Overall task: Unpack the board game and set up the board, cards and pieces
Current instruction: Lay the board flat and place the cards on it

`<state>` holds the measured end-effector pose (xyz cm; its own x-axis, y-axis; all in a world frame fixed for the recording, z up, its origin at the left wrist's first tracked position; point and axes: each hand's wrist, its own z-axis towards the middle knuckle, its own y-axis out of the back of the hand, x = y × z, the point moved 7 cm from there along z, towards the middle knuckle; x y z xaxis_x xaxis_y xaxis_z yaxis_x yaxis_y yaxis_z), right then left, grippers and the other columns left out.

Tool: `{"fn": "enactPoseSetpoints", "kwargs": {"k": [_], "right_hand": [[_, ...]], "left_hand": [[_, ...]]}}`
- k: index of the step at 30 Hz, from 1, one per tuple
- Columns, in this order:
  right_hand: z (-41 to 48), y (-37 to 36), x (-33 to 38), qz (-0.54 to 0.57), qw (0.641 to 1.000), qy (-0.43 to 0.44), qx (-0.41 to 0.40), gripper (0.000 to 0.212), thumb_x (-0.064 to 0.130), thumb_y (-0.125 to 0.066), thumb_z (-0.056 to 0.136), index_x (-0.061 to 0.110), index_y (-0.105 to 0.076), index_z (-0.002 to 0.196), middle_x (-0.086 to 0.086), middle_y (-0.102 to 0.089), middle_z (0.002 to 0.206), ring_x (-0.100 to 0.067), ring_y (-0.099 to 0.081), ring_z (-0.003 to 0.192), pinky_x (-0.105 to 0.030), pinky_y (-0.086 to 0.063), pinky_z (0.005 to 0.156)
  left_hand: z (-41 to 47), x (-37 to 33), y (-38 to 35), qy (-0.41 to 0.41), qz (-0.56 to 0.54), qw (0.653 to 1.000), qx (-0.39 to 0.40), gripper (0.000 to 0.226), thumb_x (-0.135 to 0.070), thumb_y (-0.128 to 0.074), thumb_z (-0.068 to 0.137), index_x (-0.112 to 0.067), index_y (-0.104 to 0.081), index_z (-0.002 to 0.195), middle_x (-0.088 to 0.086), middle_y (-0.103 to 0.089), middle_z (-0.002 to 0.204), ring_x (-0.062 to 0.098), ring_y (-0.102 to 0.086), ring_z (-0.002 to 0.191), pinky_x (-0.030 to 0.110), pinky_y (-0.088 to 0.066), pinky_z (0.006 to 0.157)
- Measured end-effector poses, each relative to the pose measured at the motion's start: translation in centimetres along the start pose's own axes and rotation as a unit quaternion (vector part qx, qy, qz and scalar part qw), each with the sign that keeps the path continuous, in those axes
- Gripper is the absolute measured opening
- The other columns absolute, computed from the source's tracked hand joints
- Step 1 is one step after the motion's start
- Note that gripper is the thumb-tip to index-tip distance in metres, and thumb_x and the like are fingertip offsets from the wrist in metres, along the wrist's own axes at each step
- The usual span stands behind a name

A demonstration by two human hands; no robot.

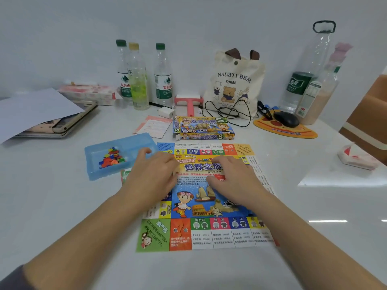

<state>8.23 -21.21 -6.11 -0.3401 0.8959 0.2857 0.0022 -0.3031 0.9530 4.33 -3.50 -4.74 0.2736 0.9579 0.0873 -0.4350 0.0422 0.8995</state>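
Observation:
The colourful paper game board (201, 231) lies flat on the white table in front of me. My left hand (152, 176) rests on its left side with the fingers curled toward the middle; what they touch is hidden. On the board's centre, my right hand (234, 178) pinches a small red card (220, 178) between thumb and fingers. A blue plastic tray (137, 143) with several small coloured pieces (112, 159) sits left of the board. A green-and-red card (125, 174) peeks out beside the tray. The game box (203, 127) lies behind the board.
A pink leaflet (154, 126) lies beside the box. Behind stand three water bottles (138, 80), a pink roller (189, 103), a tote bag (234, 84) with cables, and a mouse (285, 119). At left a paper-covered laptop (52, 122), at right a tissue pack (358, 156).

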Motion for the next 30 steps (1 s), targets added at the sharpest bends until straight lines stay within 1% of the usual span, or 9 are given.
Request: {"fn": "enactPoseSetpoints", "kwargs": {"k": [2,5,8,11,16,21,24,26,30], "right_hand": [[0.0,-0.1,0.2,-0.003,1.0,0.0,-0.001,0.055,0.054,-0.045,0.091,0.03,-0.037,0.14,0.006,-0.041,0.144,-0.018,-0.034,0.133,-0.044,-0.028,0.108],[0.1,-0.4,0.6,-0.008,1.0,0.002,-0.005,0.055,0.058,-0.041,0.092,0.029,-0.038,0.139,0.005,-0.04,0.144,-0.018,-0.033,0.134,-0.044,-0.028,0.108],[0.0,-0.5,0.9,-0.005,1.0,0.003,-0.007,0.054,0.058,-0.038,0.093,0.029,-0.04,0.138,0.005,-0.042,0.143,-0.018,-0.033,0.133,-0.044,-0.028,0.107],[0.0,-0.6,0.9,0.002,1.0,0.001,-0.009,0.053,0.058,-0.036,0.094,0.029,-0.041,0.137,0.006,-0.044,0.141,-0.017,-0.034,0.132,-0.043,-0.029,0.106],[0.0,-0.5,0.9,0.008,1.0,0.006,-0.012,0.05,0.058,-0.036,0.094,0.03,-0.042,0.135,0.008,-0.046,0.139,-0.015,-0.037,0.129,-0.042,-0.03,0.105],[0.0,-0.5,0.8,0.012,1.0,0.009,-0.017,0.049,0.057,-0.038,0.095,0.03,-0.043,0.135,0.009,-0.047,0.138,-0.015,-0.038,0.128,-0.041,-0.03,0.103],[0.0,-0.5,0.7,0.015,1.0,0.011,-0.019,0.048,0.056,-0.038,0.095,0.03,-0.044,0.134,0.009,-0.048,0.136,-0.014,-0.039,0.127,-0.04,-0.031,0.102],[0.0,-0.4,0.7,0.013,1.0,0.013,-0.022,0.048,0.056,-0.039,0.095,0.03,-0.043,0.134,0.009,-0.048,0.136,-0.014,-0.039,0.127,-0.039,-0.031,0.102],[-0.1,-0.5,0.7,0.012,1.0,0.015,-0.022,0.047,0.056,-0.038,0.095,0.03,-0.044,0.134,0.01,-0.048,0.136,-0.013,-0.039,0.127,-0.039,-0.031,0.103]], "left_hand": [[0.2,2.5,1.8,0.067,-0.029,0.997,-0.04,0.023,-0.03,-0.055,0.09,-0.022,-0.066,0.109,-0.006,-0.064,0.113,0.016,-0.058,0.104,0.041,-0.027,0.098],[-0.9,7.9,2.9,0.173,-0.039,0.981,-0.074,0.02,-0.016,-0.055,0.089,-0.012,-0.067,0.104,0.005,-0.066,0.108,0.028,-0.059,0.099,0.043,-0.035,0.09],[-2.6,12.3,0.9,0.249,-0.043,0.967,-0.033,0.022,-0.009,-0.051,0.088,-0.007,-0.067,0.102,0.013,-0.065,0.105,0.036,-0.058,0.096,0.044,-0.044,0.084],[-3.5,14.5,-1.2,0.289,-0.057,0.955,0.015,0.025,-0.016,-0.043,0.094,-0.008,-0.065,0.103,0.013,-0.061,0.107,0.034,-0.056,0.096,0.042,-0.047,0.08],[-3.4,15.0,-2.4,0.266,-0.058,0.961,0.037,0.028,-0.025,-0.032,0.097,-0.013,-0.053,0.082,0.008,-0.058,0.094,0.029,-0.055,0.088,0.038,-0.045,0.067],[-3.2,15.3,-2.6,0.238,-0.051,0.969,0.04,0.029,-0.022,-0.034,0.097,-0.01,-0.06,0.099,0.009,-0.057,0.103,0.029,-0.055,0.095,0.041,-0.048,0.077],[-3.2,15.2,-2.2,0.219,-0.043,0.975,0.023,0.029,-0.022,-0.037,0.097,-0.011,-0.064,0.093,0.008,-0.053,0.098,0.029,-0.053,0.089,0.04,-0.046,0.074],[-3.2,15.0,-2.0,0.208,-0.049,0.977,0.017,0.03,-0.028,-0.038,0.097,-0.013,-0.063,0.09,0.004,-0.051,0.098,0.027,-0.053,0.087,0.039,-0.047,0.072],[-3.0,14.8,-2.4,0.191,-0.053,0.979,0.034,0.031,-0.037,-0.039,0.097,-0.016,-0.061,0.098,0.002,-0.056,0.101,0.023,-0.055,0.092,0.038,-0.047,0.072]]}}
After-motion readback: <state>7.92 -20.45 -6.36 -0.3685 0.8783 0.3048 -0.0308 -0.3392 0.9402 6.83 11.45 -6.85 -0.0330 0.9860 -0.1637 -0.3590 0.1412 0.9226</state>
